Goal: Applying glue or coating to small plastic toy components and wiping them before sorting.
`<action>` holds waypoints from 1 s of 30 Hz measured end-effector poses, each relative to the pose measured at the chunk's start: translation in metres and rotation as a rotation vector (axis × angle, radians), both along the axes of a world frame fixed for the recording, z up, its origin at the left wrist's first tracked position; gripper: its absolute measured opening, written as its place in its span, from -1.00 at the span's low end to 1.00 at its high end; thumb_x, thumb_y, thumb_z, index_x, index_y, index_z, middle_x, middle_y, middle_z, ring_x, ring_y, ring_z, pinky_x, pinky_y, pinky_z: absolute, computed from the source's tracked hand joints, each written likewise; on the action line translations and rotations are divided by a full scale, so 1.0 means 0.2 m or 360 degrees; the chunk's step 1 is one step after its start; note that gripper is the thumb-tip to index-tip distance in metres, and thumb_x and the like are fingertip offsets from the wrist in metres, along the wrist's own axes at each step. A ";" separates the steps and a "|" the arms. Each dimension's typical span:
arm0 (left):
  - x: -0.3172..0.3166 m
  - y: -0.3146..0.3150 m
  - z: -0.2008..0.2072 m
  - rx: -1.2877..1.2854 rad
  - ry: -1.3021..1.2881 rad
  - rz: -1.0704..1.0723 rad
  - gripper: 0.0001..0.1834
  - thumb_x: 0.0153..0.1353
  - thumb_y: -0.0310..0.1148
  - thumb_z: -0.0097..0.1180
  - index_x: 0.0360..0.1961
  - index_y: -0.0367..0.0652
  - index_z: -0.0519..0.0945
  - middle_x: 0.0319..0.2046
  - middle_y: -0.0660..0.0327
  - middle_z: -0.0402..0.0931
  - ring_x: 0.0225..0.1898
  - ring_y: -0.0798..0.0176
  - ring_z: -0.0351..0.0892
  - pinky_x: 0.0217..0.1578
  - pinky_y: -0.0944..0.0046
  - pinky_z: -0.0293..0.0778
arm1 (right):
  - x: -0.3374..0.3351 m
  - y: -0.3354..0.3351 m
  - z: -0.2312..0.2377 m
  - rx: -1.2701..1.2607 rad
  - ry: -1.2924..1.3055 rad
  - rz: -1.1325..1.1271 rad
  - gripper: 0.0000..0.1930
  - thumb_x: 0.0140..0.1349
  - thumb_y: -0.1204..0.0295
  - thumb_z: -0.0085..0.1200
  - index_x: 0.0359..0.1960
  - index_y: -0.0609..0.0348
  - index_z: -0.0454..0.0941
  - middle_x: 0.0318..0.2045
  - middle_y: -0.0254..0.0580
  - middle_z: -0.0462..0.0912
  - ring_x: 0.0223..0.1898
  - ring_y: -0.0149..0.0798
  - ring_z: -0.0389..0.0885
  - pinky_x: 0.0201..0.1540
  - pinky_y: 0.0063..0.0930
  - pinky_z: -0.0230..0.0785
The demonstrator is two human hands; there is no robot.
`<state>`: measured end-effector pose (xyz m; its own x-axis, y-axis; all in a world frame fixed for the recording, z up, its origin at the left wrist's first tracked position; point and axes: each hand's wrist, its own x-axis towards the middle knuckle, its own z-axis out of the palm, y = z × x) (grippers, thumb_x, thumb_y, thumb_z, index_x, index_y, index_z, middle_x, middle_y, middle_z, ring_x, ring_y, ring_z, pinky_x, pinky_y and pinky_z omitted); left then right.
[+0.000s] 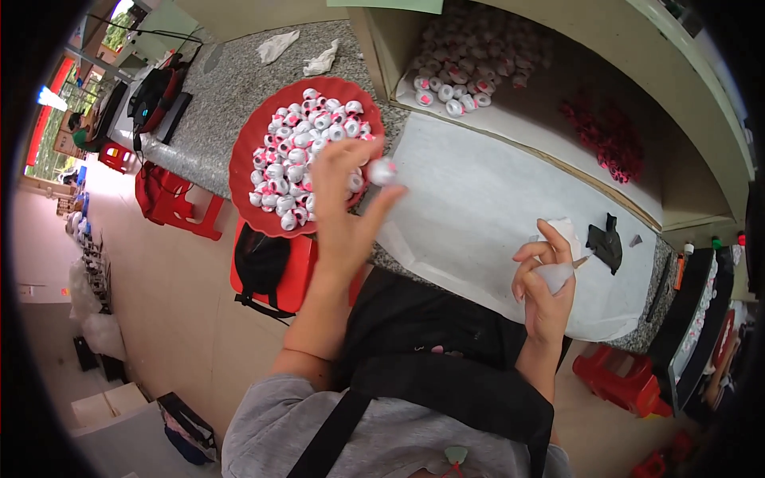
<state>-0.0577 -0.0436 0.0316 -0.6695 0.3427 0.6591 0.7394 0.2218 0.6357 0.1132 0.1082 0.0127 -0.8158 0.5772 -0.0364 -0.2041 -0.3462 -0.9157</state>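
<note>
My left hand [347,195] is over the right edge of a red scalloped plate [243,195]. A small round white piece with a pink mark [383,171] sits between its thumb and fingertips, slightly blurred. Many similar white, pink and dark pieces [299,151] are heaped on the plate. My right hand [546,291] is raised over the paper-covered worktop [470,199], fingers curled around a small whitish piece [555,276] whose kind I cannot make out. Just beyond that hand, a crumpled white tissue [567,231] and a thin brownish tip [582,261] show, both partly hidden.
Under the shelf at the back lie a pile of white round pieces [454,88] and a heap of dark pink pieces [610,147]. A black scrap [606,243] rests at right. Red stools [617,378] stand below the counter. Crumpled tissues [277,46] lie far left.
</note>
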 end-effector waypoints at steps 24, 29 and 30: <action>0.10 0.53 -0.04 0.0366 -0.1522 -0.1302 -0.75 0.00 -0.56 -0.10 -0.23 -0.34 0.36 -0.25 0.16 0.38 -0.30 0.35 0.43 -0.24 0.44 0.30 | 0.24 0.13 -0.03 0.0282 0.0055 -0.0219 -0.61 -0.02 0.49 -0.13 -0.10 0.28 0.17 -0.21 -0.12 0.25 -0.34 -0.22 0.40 -0.52 -0.45 0.36; 0.27 0.38 -0.14 0.0586 -0.2060 -0.1456 -0.74 -0.01 -0.55 -0.07 -0.22 -0.30 0.37 -0.21 0.11 0.36 -0.20 0.31 0.37 -0.16 0.34 0.31 | 0.25 0.14 -0.04 0.0161 0.0379 -0.0536 -0.66 -0.09 0.49 0.03 -0.26 0.24 0.21 -0.32 -0.17 0.28 -0.54 -0.29 0.39 -0.50 -0.50 0.36; 0.30 0.36 -0.15 0.0684 -0.2221 -0.1504 -0.75 -0.01 -0.56 -0.06 -0.23 -0.32 0.38 -0.23 0.14 0.37 -0.21 0.31 0.38 -0.16 0.35 0.31 | 0.25 0.13 0.00 0.0026 0.0419 -0.0569 -0.66 -0.14 0.48 0.10 -0.34 0.21 0.21 -0.33 -0.18 0.28 -0.47 -0.34 0.35 -0.39 -0.56 0.32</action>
<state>0.0025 0.0292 0.0019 -0.4561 0.8885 -0.0501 -0.6064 -0.2691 0.7483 0.1625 0.1337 0.0129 -0.5452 0.8234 0.1573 -0.5352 -0.1974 -0.8213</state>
